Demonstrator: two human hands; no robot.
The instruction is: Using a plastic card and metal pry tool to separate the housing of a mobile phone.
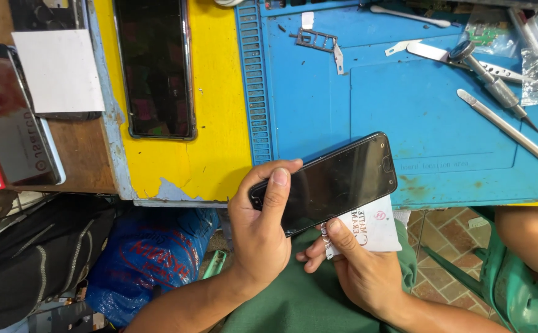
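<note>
- Left hand (258, 231) grips the slim black glass-fronted smartphone (330, 183) at the bench (182, 166) edge, fingers wrapped, thumb steadying its screen.
- Right hand (358, 271) fingers pinch a small white printed sachet (372, 229) beneath it.

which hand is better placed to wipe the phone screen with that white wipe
Right. The right hand already pinches the white wipe just under the black phone, while the left hand grips the phone.
</note>
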